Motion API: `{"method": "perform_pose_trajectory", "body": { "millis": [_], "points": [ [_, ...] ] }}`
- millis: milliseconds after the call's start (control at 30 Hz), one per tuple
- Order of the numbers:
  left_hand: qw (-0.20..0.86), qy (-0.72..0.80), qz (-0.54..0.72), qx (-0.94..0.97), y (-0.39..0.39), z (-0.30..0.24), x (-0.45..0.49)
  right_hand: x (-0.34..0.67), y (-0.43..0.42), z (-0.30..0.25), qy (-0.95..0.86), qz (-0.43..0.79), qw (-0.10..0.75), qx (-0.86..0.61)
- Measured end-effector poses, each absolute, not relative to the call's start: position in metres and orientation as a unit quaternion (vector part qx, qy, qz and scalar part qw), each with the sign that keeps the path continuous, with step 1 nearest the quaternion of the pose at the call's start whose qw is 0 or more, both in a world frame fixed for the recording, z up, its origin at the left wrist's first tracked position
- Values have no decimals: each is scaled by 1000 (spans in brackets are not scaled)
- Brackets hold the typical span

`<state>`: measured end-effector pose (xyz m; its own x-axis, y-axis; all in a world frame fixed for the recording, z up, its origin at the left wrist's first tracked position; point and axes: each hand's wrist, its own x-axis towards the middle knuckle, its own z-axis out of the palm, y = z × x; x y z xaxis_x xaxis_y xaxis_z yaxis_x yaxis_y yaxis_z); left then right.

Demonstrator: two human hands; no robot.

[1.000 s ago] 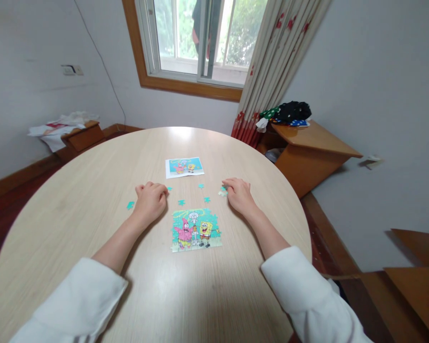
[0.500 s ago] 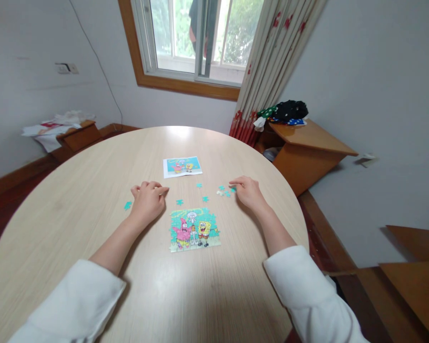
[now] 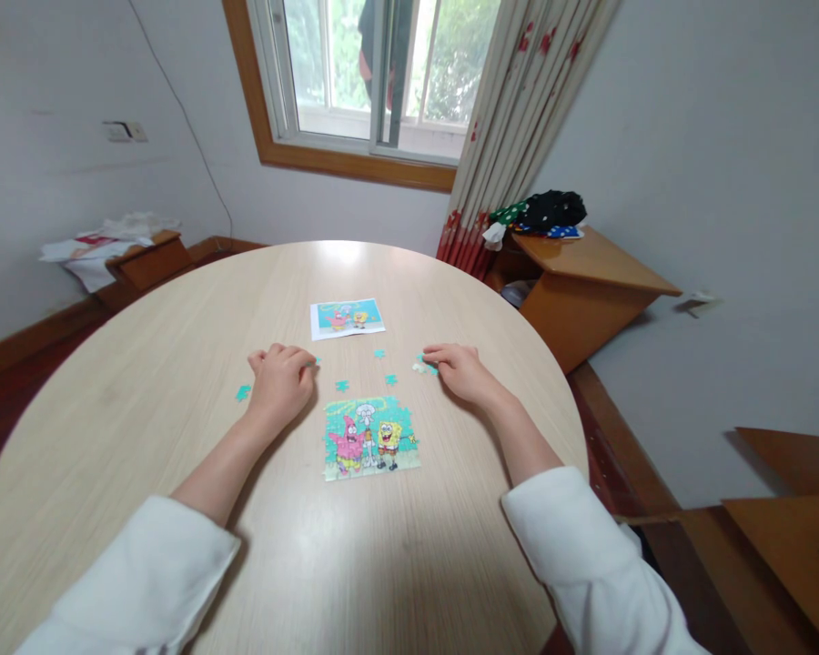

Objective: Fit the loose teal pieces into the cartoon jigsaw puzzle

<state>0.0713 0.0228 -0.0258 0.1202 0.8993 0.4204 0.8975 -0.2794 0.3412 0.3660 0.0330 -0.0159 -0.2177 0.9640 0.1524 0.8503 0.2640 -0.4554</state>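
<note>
Rests left hand by a teal piece, with fingers curled. Poises right hand at loose pieces, with fingers bent narrow. Cannot tell whether gripping any.

Daylight from a sliding window, its panes washed pale, throws white glare across the far edge of a round table. Soft shadow borders the left sleeve; wide-angle distortion tilts a wooden cabinet, and the jigsaw puzzle shows slightly soft detail.
</note>
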Motion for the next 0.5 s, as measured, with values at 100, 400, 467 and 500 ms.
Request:
{"method": "perform_pose_trajectory", "body": {
  "millis": [100, 400, 467, 500],
  "points": [
    [30, 587, 275, 761, 21, -25, 75, 364, 33, -18, -769, 139, 179, -598],
    [37, 581, 264, 769, 21, -27, 78, 351, 34, -24, -777, 76, 132, -610],
    [40, 582, 258, 770, 21, -26, 78, 343, 34, -22, -776, 67, 122, -616],
    [40, 582, 256, 771, 21, -26, 79, 339, 34, -21, -777, 66, 117, -615]
  ]
}}
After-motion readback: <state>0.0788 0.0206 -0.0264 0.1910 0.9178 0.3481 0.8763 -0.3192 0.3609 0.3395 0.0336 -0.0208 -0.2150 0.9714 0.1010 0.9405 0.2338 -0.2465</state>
